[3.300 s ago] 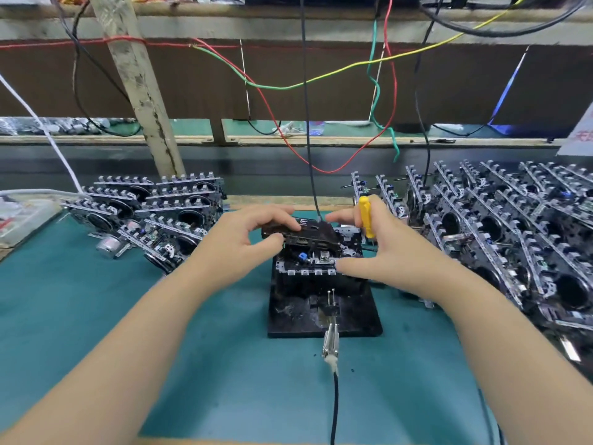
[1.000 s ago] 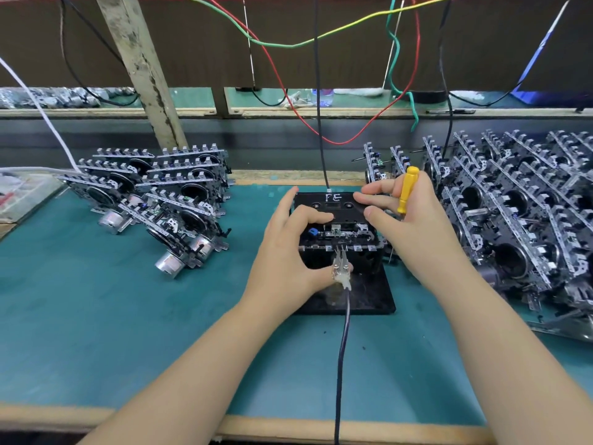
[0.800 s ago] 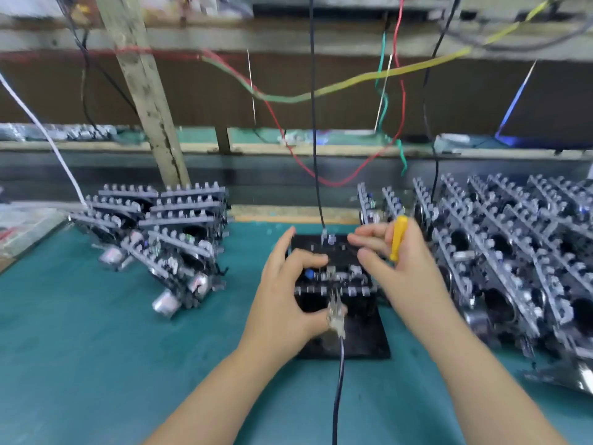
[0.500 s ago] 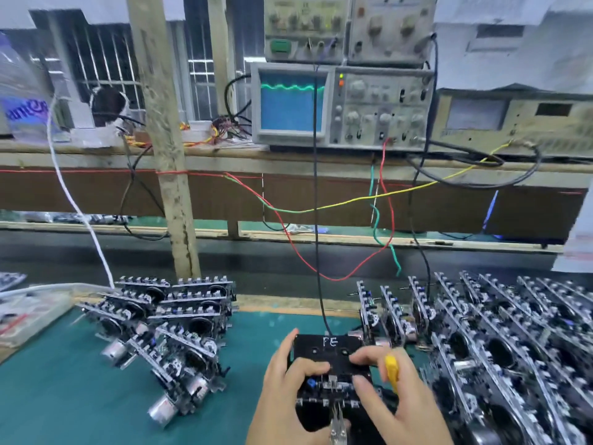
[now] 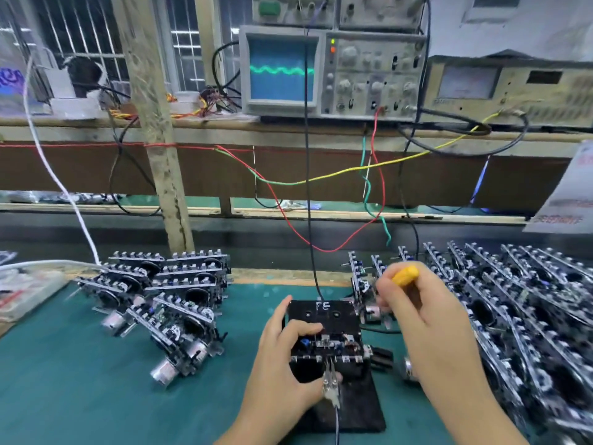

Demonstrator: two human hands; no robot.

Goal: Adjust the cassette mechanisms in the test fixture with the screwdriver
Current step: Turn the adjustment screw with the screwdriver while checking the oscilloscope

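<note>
The black test fixture (image 5: 362, 409) stands on the green mat with a cassette mechanism (image 5: 333, 345) seated in it. A black cassette marked "FE" (image 5: 324, 311) lies on top of the mechanism. My left hand (image 5: 282, 364) grips the mechanism from its left side, index finger curled on top and thumb by the metal clip (image 5: 330, 382) at the front. Just right of the cassette and clear of it, my right hand (image 5: 420, 319) holds the yellow-handled screwdriver (image 5: 405, 273). Only its handle top shows above the fist; the blade is hidden.
A pile of mechanisms (image 5: 167, 297) lies left of the fixture, and rows of them (image 5: 519, 303) fill the right side. An oscilloscope (image 5: 282, 69) with a green wave sits on the shelf behind. Wires hang down over the bench. A tray (image 5: 22, 293) sits far left.
The view has tilted up from the bench to the oscilloscope. My right hand has come off the cassette and moved right with the screwdriver. My left hand has stayed on the mechanism.
</note>
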